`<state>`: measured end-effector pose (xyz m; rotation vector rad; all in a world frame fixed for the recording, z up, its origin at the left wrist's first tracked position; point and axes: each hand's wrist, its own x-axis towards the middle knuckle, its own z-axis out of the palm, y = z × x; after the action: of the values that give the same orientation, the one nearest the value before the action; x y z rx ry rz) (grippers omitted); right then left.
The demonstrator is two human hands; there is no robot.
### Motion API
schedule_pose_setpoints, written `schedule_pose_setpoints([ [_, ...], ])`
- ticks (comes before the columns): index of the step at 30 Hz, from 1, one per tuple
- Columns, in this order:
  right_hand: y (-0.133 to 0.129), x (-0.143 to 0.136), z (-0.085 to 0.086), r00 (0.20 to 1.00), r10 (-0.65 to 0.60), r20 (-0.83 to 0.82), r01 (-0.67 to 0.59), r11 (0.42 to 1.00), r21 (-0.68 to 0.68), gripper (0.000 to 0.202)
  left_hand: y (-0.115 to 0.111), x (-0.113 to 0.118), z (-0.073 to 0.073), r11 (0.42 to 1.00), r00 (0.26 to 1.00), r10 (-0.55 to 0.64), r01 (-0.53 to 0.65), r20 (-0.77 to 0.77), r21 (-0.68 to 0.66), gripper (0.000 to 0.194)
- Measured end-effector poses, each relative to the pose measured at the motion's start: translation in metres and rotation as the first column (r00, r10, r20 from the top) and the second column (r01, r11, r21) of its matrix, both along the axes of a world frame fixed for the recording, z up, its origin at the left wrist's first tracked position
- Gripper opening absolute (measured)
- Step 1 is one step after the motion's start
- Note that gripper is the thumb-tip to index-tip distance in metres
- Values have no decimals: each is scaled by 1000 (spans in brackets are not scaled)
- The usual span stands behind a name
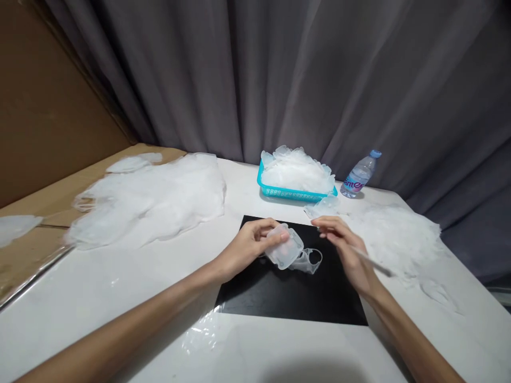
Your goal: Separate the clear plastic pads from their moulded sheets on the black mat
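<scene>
My left hand (258, 237) pinches a translucent, roughly square silicone-like piece (285, 252) with rounded corners, thumb on top, over a black mat (287, 298). Beside and partly behind that piece is a thin clear scrap (309, 263) with round openings; whether it is still joined to the piece I cannot tell. To the right, my right hand (344, 242) is closed around a slim pen-like tool (373, 261), whose grey back end sticks out past the hand. The tool's tip is hidden by the fingers. The two hands are apart.
A turquoise basket (295, 194) heaped with translucent pieces stands at the back, beside a water bottle (360, 174). White translucent sheets (159, 199) are piled on the left, and clear scraps (399, 236) on the right. Cardboard (51, 101) borders the left; a grey curtain (279, 74) hangs behind.
</scene>
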<state>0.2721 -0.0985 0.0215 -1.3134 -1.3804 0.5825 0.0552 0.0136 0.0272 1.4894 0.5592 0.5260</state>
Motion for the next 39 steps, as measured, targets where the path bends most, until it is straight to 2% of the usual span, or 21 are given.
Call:
schedule_pose_setpoints([
  [3, -3, -19, -9, 993, 94, 65, -81, 979, -186, 34, -5, -8, -6, 999, 999, 31, -31, 10, 10, 28],
  [5, -4, -28, -13, 983, 158, 92, -130, 958, -257, 33, -7, -12, -10, 997, 999, 54, -53, -7, 60, 27],
  [9, -5, -30, -12, 977, 173, 124, -131, 948, -289, 26, -11, -16, -14, 996, 996, 59, -54, -66, 69, 29],
  [12, -7, -30, -8, 966, 205, 159, -147, 938, -314, 25, -16, -15, -14, 999, 994, 2, 4, -105, 51, 32],
  [15, -9, -27, -10, 934, 237, 269, -157, 945, -287, 23, -18, -15, -13, 995, 984, -44, 59, -171, 80, 32],
  [16, -9, -24, -12, 923, 215, 321, -132, 956, -261, 24, -18, -17, -12, 994, 980, -49, 67, -195, 88, 33],
  [18, -8, -15, -18, 911, 65, 407, 11, 983, -181, 24, -15, -24, -7, 993, 965, -62, 85, -253, 82, 36],
  [20, -5, -2, -22, 897, -114, 427, 183, 975, -125, 23, -10, -33, 0, 993, 947, -78, 102, -310, 62, 38],
  [22, -3, 9, -21, 895, -162, 416, 244, 958, -151, 23, -5, -41, 6, 992, 937, -92, 116, -338, 50, 37],
  [26, -7, 20, -8, 889, 30, 456, 136, 935, -327, 30, -1, -46, 8, 985, 940, -119, 151, -321, 77, 34],
  [30, -23, 33, 10, 827, 260, 499, 17, 875, -484, 34, 14, -32, 1, 988, 961, -45, 82, -273, 129, 36],
  [32, -31, 42, 18, 787, 386, 481, -75, 834, -546, 27, 33, -18, 0, 960, 961, 36, 43, -273, 278, 39],
  [34, -36, 49, 24, 757, 473, 451, -143, 793, -593, 21, 53, 0, -1, 869, 951, 109, 50, -290, 492, 44],
  [35, -37, 51, 26, 745, 496, 445, -162, 783, -601, 19, 61, 9, -1, 836, 949, 120, 61, -290, 546, 44],
  [37, -36, 51, 26, 729, 500, 467, -178, 798, -576, 23, 65, 20, -4, 776, 953, 125, 79, -276, 626, 45],
  [39, -31, 45, 21, 734, 441, 517, -158, 851, -502, 30, 54, 20, -9, 679, 954, 156, 85, -256, 729, 50],
])
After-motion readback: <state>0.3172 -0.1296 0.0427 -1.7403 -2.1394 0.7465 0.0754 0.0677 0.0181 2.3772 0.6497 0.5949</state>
